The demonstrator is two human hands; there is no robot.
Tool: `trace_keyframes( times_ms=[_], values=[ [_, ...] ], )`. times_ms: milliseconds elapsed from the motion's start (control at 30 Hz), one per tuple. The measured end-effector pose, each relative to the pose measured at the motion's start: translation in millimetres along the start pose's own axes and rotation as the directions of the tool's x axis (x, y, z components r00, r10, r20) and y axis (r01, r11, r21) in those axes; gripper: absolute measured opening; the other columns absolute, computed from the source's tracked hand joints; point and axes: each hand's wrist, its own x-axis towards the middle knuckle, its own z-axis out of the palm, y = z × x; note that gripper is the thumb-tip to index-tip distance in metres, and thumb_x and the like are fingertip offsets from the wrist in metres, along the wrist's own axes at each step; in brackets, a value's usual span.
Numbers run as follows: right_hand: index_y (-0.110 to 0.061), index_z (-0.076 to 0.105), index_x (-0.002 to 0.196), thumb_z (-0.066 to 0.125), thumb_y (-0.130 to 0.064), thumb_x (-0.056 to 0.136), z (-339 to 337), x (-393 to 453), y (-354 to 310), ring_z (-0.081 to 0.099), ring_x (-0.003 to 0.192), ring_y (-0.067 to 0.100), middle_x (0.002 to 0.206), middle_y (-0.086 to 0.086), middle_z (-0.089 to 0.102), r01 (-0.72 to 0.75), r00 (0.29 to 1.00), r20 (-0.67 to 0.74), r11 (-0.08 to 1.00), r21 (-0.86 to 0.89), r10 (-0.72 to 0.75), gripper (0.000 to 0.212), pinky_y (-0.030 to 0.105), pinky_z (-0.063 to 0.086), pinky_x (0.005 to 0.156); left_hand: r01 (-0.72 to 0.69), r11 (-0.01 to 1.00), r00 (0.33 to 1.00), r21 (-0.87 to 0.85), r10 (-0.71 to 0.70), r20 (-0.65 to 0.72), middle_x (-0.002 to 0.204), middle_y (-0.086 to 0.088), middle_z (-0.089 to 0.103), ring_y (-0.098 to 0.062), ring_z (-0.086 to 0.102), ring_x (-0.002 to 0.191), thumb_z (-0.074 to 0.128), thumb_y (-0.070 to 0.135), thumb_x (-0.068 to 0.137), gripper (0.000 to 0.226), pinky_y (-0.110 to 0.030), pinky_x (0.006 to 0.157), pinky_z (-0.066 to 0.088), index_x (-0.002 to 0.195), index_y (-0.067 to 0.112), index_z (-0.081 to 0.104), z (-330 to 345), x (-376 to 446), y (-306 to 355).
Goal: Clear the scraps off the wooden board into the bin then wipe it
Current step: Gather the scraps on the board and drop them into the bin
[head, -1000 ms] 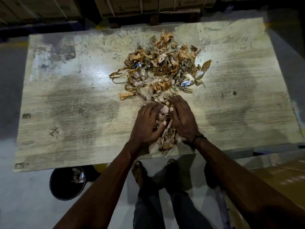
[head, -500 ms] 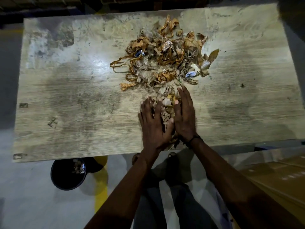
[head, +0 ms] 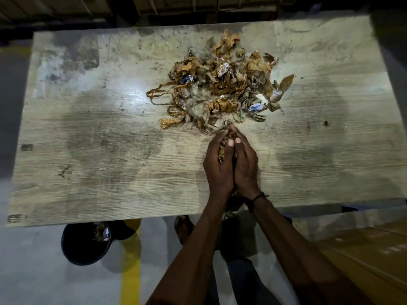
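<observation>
On the wooden board (head: 88,150), the left hand (head: 218,170) and right hand (head: 245,166) press together, cupping scraps (head: 220,84) from the pile's near edge. Below sits the bin (head: 86,243).

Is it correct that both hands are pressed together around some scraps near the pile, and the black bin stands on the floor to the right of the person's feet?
Not quite. The black bin stands on the floor to the left of the person's feet, below the board's near edge, as the head view shows. The rest holds: the left hand and right hand are cupped together around scraps near the pile.
</observation>
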Motion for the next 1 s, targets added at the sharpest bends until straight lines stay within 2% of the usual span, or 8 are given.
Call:
trace_keyframes(
  times_ms=[133,267,433,567,633,767,900,1000],
  values=[
    [-0.01,0.065,0.135,0.049,-0.011,0.11,3,2,-12,0.062,0.128,0.005,0.134,-0.001,0.068,-0.155,0.983,-0.06,0.964,0.217,0.172,0.03,0.017,0.047,0.101,0.27,0.896,0.947,-0.354,-0.314,-0.071,0.124,0.001,0.076,-0.012,0.067,0.123,0.063,0.022,0.106,0.024,-0.036,0.107,0.053,0.124,0.011,0.075,14,4,13],
    [-0.014,0.072,0.117,0.052,-0.008,0.107,7,-3,-29,0.07,0.112,0.005,0.116,-0.006,0.075,-0.245,0.953,-0.073,0.891,0.383,0.294,0.023,0.02,0.053,0.093,0.326,0.829,0.911,-0.455,-0.404,-0.085,0.106,-0.005,0.078,-0.022,0.07,0.108,0.068,0.024,0.103,0.015,-0.048,0.103,0.052,0.102,0.014,0.078,7,4,21],
    [-0.005,0.067,0.101,0.046,-0.007,0.109,13,-8,-80,0.073,0.09,0.007,0.091,-0.005,0.076,-0.24,0.951,-0.025,0.787,0.568,0.308,0.023,0.022,0.055,0.083,0.315,0.772,0.913,-0.552,-0.406,-0.047,0.092,-0.008,0.072,-0.024,0.065,0.092,0.071,0.021,0.1,0.013,-0.037,0.085,0.053,0.088,0.019,0.075,-2,5,69],
    [-0.007,0.071,0.104,0.059,-0.025,0.103,14,-13,-130,0.068,0.107,0.019,0.105,0.005,0.071,-0.181,0.975,0.0,0.796,0.578,0.222,0.022,0.033,0.053,0.1,0.229,0.804,0.942,-0.548,-0.325,-0.082,0.086,-0.003,0.065,-0.019,0.059,0.085,0.075,0.021,0.097,0.014,-0.033,0.081,0.049,0.086,0.017,0.067,-13,4,116],
    [-0.003,0.067,0.108,0.056,-0.02,0.106,12,-16,-159,0.069,0.102,0.014,0.105,0.006,0.07,-0.183,0.977,0.02,0.79,0.586,0.212,0.02,0.027,0.054,0.093,0.199,0.814,0.952,-0.546,-0.292,-0.088,0.081,0.003,0.06,-0.015,0.056,0.082,0.075,0.018,0.097,0.019,-0.033,0.08,0.045,0.082,0.018,0.062,-16,3,140],
    [-0.009,0.069,0.103,0.064,-0.026,0.098,7,-24,-212,0.067,0.102,0.015,0.103,0.004,0.069,-0.155,0.988,0.076,0.797,0.584,0.136,0.019,0.031,0.051,0.091,0.127,0.809,0.975,-0.574,-0.208,-0.077,0.079,0.006,0.055,-0.016,0.053,0.082,0.075,0.012,0.095,0.028,-0.038,0.084,0.04,0.078,0.022,0.055,-24,-3,190],
    [-0.005,0.071,0.112,0.07,-0.036,0.087,7,-35,-256,0.069,0.106,0.016,0.108,0.003,0.072,-0.149,0.988,0.113,0.801,0.58,0.102,0.04,0.028,0.054,0.088,0.071,0.803,0.987,-0.592,-0.142,-0.075,0.08,0.004,0.061,-0.016,0.059,0.083,0.067,0.005,0.099,0.027,-0.037,0.083,0.042,0.084,0.016,0.047,-35,-16,236],
    [-0.013,0.074,0.101,0.074,-0.04,0.085,8,-44,-279,0.068,0.106,0.023,0.104,0.003,0.072,-0.147,0.985,0.157,0.801,0.58,0.067,0.032,0.039,0.053,0.093,0.017,0.822,0.989,-0.57,-0.096,-0.11,0.077,0.001,0.054,-0.016,0.054,0.079,0.063,0.003,0.1,0.027,-0.032,0.076,0.043,0.085,0.014,0.043,-42,-22,261]
  ],
)
